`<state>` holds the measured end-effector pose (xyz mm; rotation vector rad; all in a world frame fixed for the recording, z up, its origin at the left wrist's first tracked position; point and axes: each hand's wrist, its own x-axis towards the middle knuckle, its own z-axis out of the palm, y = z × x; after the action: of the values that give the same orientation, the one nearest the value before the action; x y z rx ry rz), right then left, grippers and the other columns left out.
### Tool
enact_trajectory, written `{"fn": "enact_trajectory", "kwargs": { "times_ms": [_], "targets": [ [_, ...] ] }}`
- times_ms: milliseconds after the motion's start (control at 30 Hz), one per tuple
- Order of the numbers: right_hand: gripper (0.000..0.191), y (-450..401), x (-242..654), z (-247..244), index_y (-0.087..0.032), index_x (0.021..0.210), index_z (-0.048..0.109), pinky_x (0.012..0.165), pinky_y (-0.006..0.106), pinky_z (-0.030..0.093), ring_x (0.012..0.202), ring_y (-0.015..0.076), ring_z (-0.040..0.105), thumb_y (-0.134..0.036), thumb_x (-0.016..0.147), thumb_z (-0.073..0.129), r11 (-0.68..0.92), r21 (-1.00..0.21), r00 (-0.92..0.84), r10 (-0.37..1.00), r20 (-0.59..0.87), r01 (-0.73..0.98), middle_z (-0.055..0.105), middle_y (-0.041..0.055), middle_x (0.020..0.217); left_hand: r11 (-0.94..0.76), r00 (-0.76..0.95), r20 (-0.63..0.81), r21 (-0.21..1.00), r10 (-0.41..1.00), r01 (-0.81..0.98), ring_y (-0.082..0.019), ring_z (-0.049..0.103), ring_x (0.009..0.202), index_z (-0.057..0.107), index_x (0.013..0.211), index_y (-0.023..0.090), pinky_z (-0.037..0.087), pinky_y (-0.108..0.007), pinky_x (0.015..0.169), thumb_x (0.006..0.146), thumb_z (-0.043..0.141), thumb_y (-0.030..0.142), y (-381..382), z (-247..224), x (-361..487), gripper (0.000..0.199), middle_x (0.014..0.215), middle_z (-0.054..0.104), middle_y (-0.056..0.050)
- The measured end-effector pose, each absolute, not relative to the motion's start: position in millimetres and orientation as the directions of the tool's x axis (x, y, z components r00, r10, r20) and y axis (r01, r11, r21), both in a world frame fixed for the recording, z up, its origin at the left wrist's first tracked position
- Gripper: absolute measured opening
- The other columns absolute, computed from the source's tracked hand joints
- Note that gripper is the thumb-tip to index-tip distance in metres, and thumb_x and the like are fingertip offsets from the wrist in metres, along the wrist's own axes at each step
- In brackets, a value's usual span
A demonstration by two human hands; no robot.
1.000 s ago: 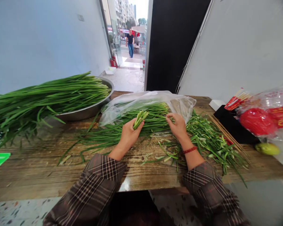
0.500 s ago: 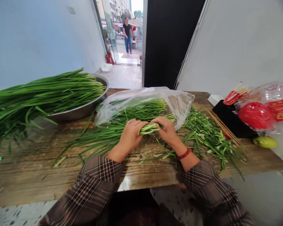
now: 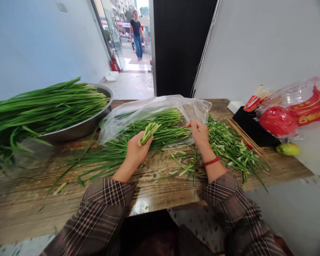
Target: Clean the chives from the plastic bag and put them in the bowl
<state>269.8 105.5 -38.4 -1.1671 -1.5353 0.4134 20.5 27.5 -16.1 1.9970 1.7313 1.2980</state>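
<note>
My left hand (image 3: 137, 149) is closed round a bunch of garlic chives (image 3: 150, 132), their pale cut ends pointing up and right. Its long green leaves trail left over the wood. My right hand (image 3: 200, 134) has its fingers pinched together, near the stem ends of more garlic chives (image 3: 173, 119) lying in a clear plastic bag (image 3: 149, 105). What the right fingers hold, if anything, I cannot make out. Under and beyond the right wrist spreads a pile of loose trimmings (image 3: 229, 149).
A metal basin (image 3: 80, 129) heaped with long garlic chives (image 3: 50, 106) stands at the left. To the right are thin wooden sticks (image 3: 249, 142), a black box (image 3: 252, 126) with chopsticks, a red plastic package (image 3: 278, 121) and a yellow-green fruit (image 3: 288, 149). A person (image 3: 137, 33) is beyond the doorway.
My hands have moved apart: the right has left the bunch and gone right, while the left keeps the bunch, now tilted upward. The person outside is a little nearer.
</note>
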Motion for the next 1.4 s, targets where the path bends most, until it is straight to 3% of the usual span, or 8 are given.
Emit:
{"fn": "enact_trajectory", "kwargs": {
  "times_ms": [133,233,333,467,700,967,1233,1400],
  "targets": [
    [0.031,108,268,-47,-0.022,0.101,0.071,0.095,0.039,0.041,0.103,0.0238,0.061,-0.034,0.096,0.044,0.52,-0.498,-0.191,0.8,0.569,0.693,0.072,0.0075,0.106,-0.282,-0.156,0.464,0.736,0.872,0.616,-0.019,0.06,0.07,0.067,0.082,0.015,0.045,-0.028,0.068,0.084,0.058,0.042,26,-13,21,0.028,0.073,0.065,-0.003],
    [0.025,111,268,-54,-0.022,0.101,0.073,0.097,0.043,0.04,0.105,0.0255,0.059,-0.03,0.094,0.05,0.478,-0.438,-0.217,0.824,0.523,0.761,0.071,0.0079,0.107,-0.25,-0.186,0.45,0.742,0.874,0.622,-0.017,0.056,0.064,0.064,0.072,0.016,0.044,-0.027,0.064,0.085,0.058,0.042,26,-12,21,0.03,0.065,0.06,0.0],
    [0.019,111,268,-54,-0.023,0.087,0.074,0.097,0.044,0.04,0.102,0.0252,0.06,-0.03,0.09,0.057,0.5,-0.481,-0.21,0.818,0.535,0.721,0.072,0.0066,0.102,-0.244,-0.182,0.45,0.732,0.874,0.636,-0.016,0.055,0.065,0.062,0.07,0.016,0.044,-0.026,0.064,0.085,0.058,0.041,26,-12,22,0.03,0.065,0.06,0.001],
    [0.014,102,262,-41,-0.022,0.083,0.071,0.084,0.036,0.047,0.096,0.0212,0.064,-0.031,0.085,0.061,0.571,-0.694,-0.126,0.803,0.582,0.438,0.072,0.0051,0.098,-0.265,-0.186,0.477,0.725,0.859,0.636,-0.017,0.058,0.073,0.063,0.073,0.017,0.047,-0.028,0.072,0.086,0.057,0.041,25,-13,22,0.028,0.073,0.063,-0.002],
    [0.017,80,245,-28,-0.022,0.086,0.07,0.072,0.029,0.049,0.076,0.0151,0.061,-0.037,0.082,0.066,0.486,-0.867,-0.223,0.862,0.455,0.11,0.07,0.0009,0.085,-0.391,-0.125,0.536,0.737,0.835,0.551,-0.022,0.063,0.1,0.068,0.104,0.016,0.046,-0.034,0.093,0.089,0.056,0.036,24,-14,23,0.028,0.107,0.07,-0.009],
    [0.015,67,233,-20,-0.021,0.084,0.068,0.068,0.028,0.048,0.071,0.0146,0.06,-0.035,0.083,0.064,0.542,-0.821,-0.29,0.826,0.483,0.177,0.069,0.0009,0.079,-0.365,0.125,0.373,0.689,0.919,0.627,-0.015,0.057,0.065,0.063,0.073,0.018,0.044,-0.026,0.065,0.087,0.054,0.031,20,-13,29,0.022,0.068,0.063,0.0],
    [0.018,57,224,-15,-0.022,0.083,0.065,0.075,0.032,0.048,0.077,0.0175,0.061,-0.033,0.091,0.053,0.708,-0.612,-0.33,0.706,0.626,0.353,0.068,0.0035,0.081,-0.387,0.195,0.354,0.626,0.915,0.677,-0.015,0.056,0.068,0.064,0.081,0.018,0.043,-0.025,0.066,0.089,0.051,0.033,23,-22,28,0.021,0.073,0.064,-0.001],
    [0.022,72,236,-21,-0.021,0.079,0.063,0.065,0.027,0.044,0.066,0.0143,0.056,-0.038,0.089,0.055,0.514,-0.803,-0.058,0.85,0.523,0.301,0.063,-0.0006,0.07,-0.389,0.186,0.379,0.579,0.906,0.716,-0.015,0.053,0.061,0.058,0.072,0.019,0.038,-0.024,0.059,0.088,0.052,0.032,22,-21,27,0.022,0.065,0.059,0.0]
  ]
}}
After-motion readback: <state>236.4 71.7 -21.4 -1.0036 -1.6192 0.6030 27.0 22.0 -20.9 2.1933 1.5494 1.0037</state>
